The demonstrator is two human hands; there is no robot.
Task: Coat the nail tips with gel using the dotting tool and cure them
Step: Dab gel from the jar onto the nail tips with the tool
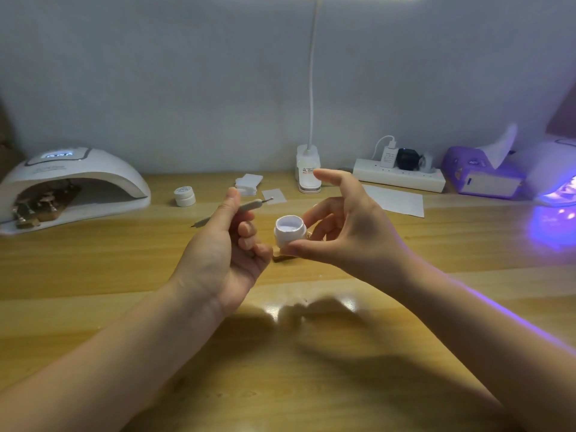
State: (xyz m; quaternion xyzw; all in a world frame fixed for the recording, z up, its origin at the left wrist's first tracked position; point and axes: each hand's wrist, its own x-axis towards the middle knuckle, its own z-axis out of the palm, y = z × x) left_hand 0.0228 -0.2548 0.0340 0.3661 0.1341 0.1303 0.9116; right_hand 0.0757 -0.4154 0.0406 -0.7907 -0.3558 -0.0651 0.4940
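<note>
The right hand (346, 232) pinches the little white gel pot (289, 233) between thumb and middle fingers, forefinger lifted clear, holding it up off the wooden desk (124, 269). The lid is off, and a pale gel sits inside, well up toward the rim. I judge the pot light, rigid and smooth-sided, so a pinch round the wall suits it; tip it and the gel may creep.

Just left of the pot, the left hand (227, 244) grips the dotting tool (249, 205), fingers curled round the shaft, thumb pressing on top, ball tip pointing up and away from the pot. It looks thin, stiff and featherlight, best held low on the shaft for control.

Behind the pot and to its left, a second small jar (184, 196) stands capped. Far left of the pot, the white curing lamp (71, 182) shelters dark holders on a stand; whether nail tips sit on them is too small to tell. Far right, another lamp (558, 194) glows violet.
</note>
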